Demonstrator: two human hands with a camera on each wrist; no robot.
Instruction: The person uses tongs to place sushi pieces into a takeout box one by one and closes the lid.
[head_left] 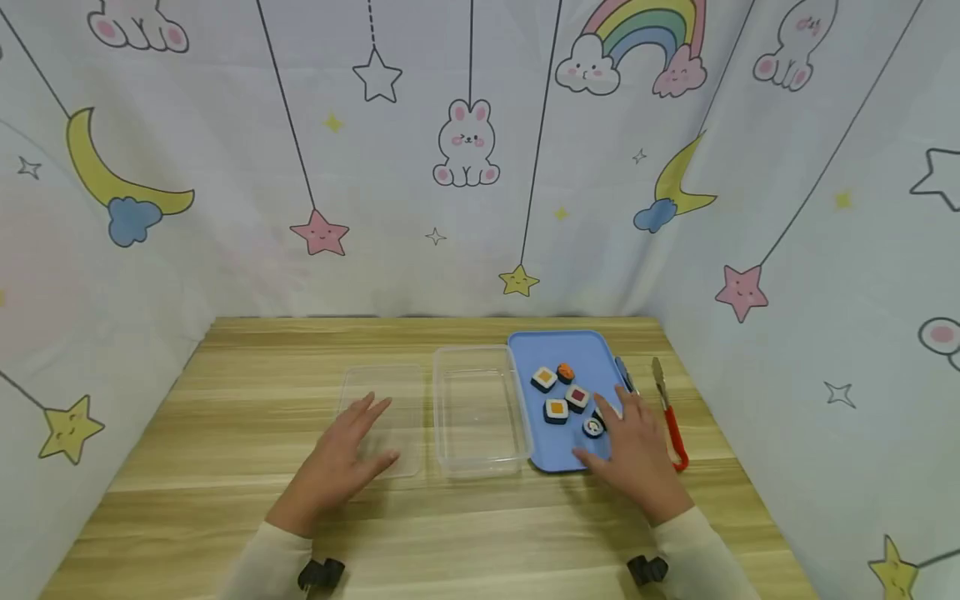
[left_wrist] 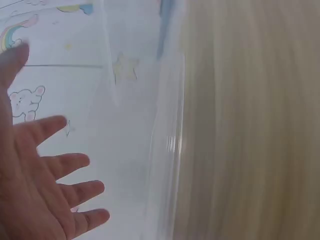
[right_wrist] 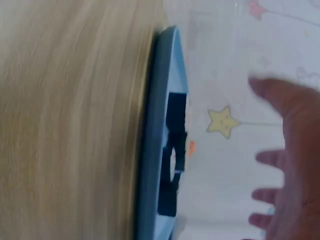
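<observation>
My left hand [head_left: 337, 467] hovers over a clear flat plastic lid [head_left: 405, 387], its fingers spread and holding nothing. In the left wrist view the fingers [left_wrist: 75, 165] stand apart beside a transparent wall. Between the hands is a clear rectangular container [head_left: 480, 458]. My right hand [head_left: 633, 450] is over the near right corner of a blue tray [head_left: 555, 350], thumb and fingers apart with nothing in them. On that tray lie several sushi pieces, among them an orange-topped one [head_left: 566, 372] and a round roll [head_left: 592, 427]; the right hand partly hides one piece.
Tongs with a red handle [head_left: 675, 433] lie right of the tray, partly behind the right hand. A slim blue-and-silver utensil [head_left: 624, 375] lies along the tray's right edge. The wooden table [head_left: 255, 400] backs onto a printed curtain [head_left: 390, 283], which also runs along both sides.
</observation>
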